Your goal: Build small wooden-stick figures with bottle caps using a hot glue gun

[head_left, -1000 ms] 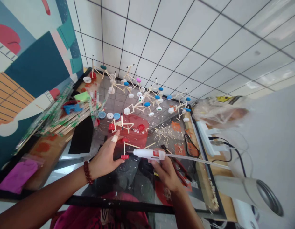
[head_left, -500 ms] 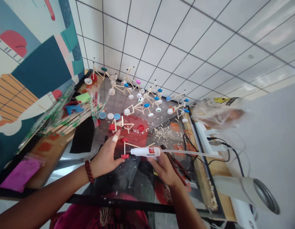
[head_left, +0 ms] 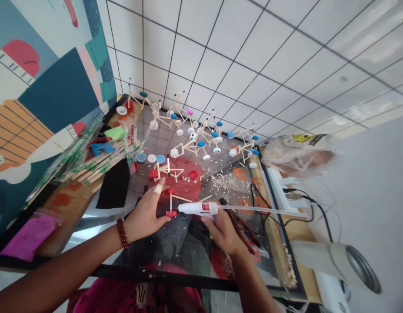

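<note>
Nearest the camera, the left hand (head_left: 145,214) lies on the glass worktop (head_left: 100,208), wrist bead bracelet (head_left: 122,228) in view, index finger bandaged. Its fingers are spread rather than gripping, the thumb tip pressed against the lower red cap (head_left: 171,213) of a small stick model (head_left: 175,201) to steady it. The right hand (head_left: 222,230) is curled closed around a white glue gun (head_left: 198,208), its nozzle touching or just short of the joint beside that red cap (contact cannot be confirmed from this view). A translucent glue stick (head_left: 266,211) trails from the gun's rear toward the right.

Risk observations: the thumb sits very near the nozzle; hot adhesive or the tip itself could burn it. The model is held at one point only, so nozzle pressure could tip it or shift the sticks before the glue sets. The long glue stick overhangs the black cable (head_left: 260,195) and could snag.

Just beyond, red-handled pliers (head_left: 241,226) lie under the right hand, with wood shavings (head_left: 225,182) scattered past them. Middle distance: another red-capped stick frame (head_left: 167,170), loose bottle caps (head_left: 151,158), and bundled sticks in wrappers (head_left: 97,163) at left. A white power strip (head_left: 281,187) and a plastic bag (head_left: 297,154) occupy the right edge. Furthest back, a row of finished stick models (head_left: 201,137) with blue and white caps stands against the tiled wall (head_left: 253,65)
</note>
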### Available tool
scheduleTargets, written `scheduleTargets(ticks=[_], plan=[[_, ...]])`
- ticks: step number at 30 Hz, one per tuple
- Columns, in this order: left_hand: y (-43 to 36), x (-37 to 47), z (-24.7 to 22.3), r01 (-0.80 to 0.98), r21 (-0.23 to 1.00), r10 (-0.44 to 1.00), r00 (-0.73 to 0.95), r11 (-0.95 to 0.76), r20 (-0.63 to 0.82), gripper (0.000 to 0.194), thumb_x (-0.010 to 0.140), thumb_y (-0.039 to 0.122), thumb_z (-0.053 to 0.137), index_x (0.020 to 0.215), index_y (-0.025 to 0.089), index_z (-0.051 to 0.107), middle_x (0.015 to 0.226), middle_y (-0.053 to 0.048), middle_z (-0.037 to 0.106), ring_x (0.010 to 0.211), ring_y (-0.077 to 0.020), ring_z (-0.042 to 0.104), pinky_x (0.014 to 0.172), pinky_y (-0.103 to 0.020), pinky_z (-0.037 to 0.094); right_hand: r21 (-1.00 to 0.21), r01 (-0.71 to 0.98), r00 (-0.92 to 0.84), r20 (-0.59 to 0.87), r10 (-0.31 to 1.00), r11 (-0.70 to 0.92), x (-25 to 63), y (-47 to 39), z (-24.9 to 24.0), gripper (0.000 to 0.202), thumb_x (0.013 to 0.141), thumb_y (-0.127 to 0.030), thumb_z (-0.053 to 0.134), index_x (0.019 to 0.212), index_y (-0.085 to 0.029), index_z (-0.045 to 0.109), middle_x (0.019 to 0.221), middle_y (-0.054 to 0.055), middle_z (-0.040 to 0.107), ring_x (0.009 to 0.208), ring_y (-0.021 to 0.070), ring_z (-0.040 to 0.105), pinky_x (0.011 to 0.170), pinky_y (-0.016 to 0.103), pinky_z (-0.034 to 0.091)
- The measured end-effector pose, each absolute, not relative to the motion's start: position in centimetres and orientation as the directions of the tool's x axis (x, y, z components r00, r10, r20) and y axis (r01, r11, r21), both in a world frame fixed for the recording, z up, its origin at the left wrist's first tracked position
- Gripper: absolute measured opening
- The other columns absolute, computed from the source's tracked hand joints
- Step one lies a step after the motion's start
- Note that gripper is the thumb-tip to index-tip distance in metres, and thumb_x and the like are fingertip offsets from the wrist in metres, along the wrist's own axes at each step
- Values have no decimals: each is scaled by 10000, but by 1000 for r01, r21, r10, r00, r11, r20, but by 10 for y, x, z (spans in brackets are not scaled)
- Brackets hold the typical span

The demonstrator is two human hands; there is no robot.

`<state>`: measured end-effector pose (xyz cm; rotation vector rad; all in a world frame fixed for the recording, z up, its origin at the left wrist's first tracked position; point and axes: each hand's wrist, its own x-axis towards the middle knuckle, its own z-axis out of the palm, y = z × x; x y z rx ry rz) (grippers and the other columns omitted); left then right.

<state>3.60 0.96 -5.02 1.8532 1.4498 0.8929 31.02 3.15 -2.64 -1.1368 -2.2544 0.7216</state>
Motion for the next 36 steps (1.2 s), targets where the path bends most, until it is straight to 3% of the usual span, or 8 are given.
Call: scheduleTargets(ticks=[5, 10, 20, 28, 33, 36], plan=[[10, 36, -52, 564, 796, 974, 172, -220, 147, 1128, 777, 271, 772, 1581, 268, -18, 1468, -156, 493, 1423, -334, 395, 1154, -528, 348, -762, 505, -455, 164, 875, 405, 311, 27, -26, 213, 965, -291, 532, 1165, -230, 569, 1092, 82, 641, 965, 240, 614, 883, 390, 491], [10, 36, -53, 558, 801, 974, 175, -216, 141, 1148, 763, 251, 781, 1580, 268, -26, 1466, -154, 499, 1431, -333, 384, 1162, -526, 336, -916, 349, -334, 73, 940, 196, 319, 18, -25, 261, 972, -362, 546, 1195, -229, 567, 949, 47, 662, 814, 204, 638, 741, 325, 526], [10, 35, -52, 561, 799, 974, 180, -217, 138, 1138, 771, 243, 769, 1577, 284, -33, 1471, -153, 479, 1410, -328, 411, 1161, -531, 336, -816, 477, -402, 127, 907, 326, 302, 28, -27, 218, 955, -370, 552, 1052, -193, 636, 1043, 103, 671, 953, 249, 634, 855, 405, 529], [10, 35, -52, 546, 809, 973, 182, -219, 140, 1122, 790, 264, 758, 1577, 273, -42, 1470, -150, 495, 1439, -317, 375, 1170, -511, 326, -907, 385, -354, 24, 935, 170, 315, 22, -20, 283, 936, -431, 583, 1102, -210, 645, 968, 68, 702, 822, 216, 658, 737, 332, 550], [10, 36, -50, 546, 815, 979, 160, -194, 125, 1148, 764, 230, 774, 1577, 279, -35, 1477, -147, 486, 1429, -322, 388, 1165, -520, 328, -879, 446, -269, 49, 962, 169, 336, 48, -17, 334, 884, -426, 639, 1131, -201, 639, 956, 56, 694, 776, 205, 632, 697, 322, 529], [11, 35, -49, 530, 826, 979, 161, -191, 124, 1162, 748, 186, 772, 1575, 281, -40, 1465, -146, 492, 1417, -318, 403, 1162, -529, 327, -828, 526, -228, 84, 970, 195, 348, 85, -15, 290, 881, -406, 616, 1050, -177, 667, 943, 59, 692, 823, 219, 629, 764, 349, 517]])
